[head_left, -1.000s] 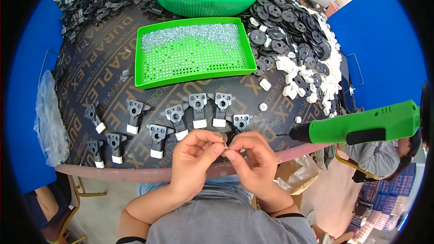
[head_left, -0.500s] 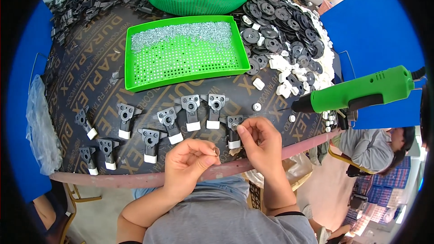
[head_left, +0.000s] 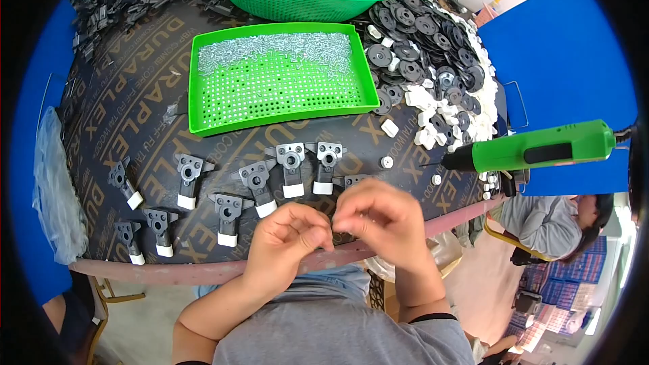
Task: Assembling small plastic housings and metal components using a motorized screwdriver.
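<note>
2 curled hands [head_left: 287,236] [head_left: 382,220] hover close together near black brackets [head_left: 293,175].

A gray shirt [head_left: 331,331] sits at six o'clock. Black trim [head_left: 433,316] edges its short sleeves [head_left: 436,330] at five and seven. Pale blue cloth [head_left: 346,278] covers the lap.

bright, even light | black vignette at rim | table edge [head_left: 155,272] bowed by fisheye | small glare lower right
</note>
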Tool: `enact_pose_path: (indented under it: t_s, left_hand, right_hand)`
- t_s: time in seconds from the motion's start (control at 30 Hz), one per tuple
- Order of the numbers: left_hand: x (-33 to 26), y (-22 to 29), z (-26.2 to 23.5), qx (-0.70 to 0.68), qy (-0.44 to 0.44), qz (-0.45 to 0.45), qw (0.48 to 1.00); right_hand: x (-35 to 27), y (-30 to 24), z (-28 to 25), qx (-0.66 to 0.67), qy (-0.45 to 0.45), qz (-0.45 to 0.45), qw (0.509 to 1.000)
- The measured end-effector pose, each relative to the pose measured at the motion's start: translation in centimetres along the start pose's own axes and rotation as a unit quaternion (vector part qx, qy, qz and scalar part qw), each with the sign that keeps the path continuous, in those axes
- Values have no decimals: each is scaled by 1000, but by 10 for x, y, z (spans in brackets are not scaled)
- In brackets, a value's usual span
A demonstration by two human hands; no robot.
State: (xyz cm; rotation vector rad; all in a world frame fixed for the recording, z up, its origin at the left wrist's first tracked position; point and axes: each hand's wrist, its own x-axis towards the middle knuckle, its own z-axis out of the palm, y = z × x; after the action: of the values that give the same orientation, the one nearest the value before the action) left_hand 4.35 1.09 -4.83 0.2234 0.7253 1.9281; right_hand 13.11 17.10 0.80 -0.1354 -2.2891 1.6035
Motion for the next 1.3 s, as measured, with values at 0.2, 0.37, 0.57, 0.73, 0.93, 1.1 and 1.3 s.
enact_pose_path:
  t_s: [0.2,0.37,0.57,0.73,0.93,1.1,1.3]
  left_hand:
    - [1,1,-1,-33,-1,7,999]
    - [1,-1,-2,-16,-24,38,999]
    - [-1,-2,-7,-55,-41,28,997]
    - [-3,1,-4,-79,-23,7,997]
    - [-5,-1,-9,-66,-41,14,997]
    - [-4,-2,-10,-118,-26,27,992]
    - [0,1,-3,-119,2,23,993]
  right_hand:
    - [37,26,0,-145,177,113,967]
    - [38,28,9,-238,143,69,958]
    - [41,18,9,-251,166,56,952]
    - [39,17,8,-356,72,-19,932]
    - [36,20,2,-363,74,43,928]
    - [33,-6,0,-246,51,-20,968]
    - [26,-29,11,-156,-36,-29,987]
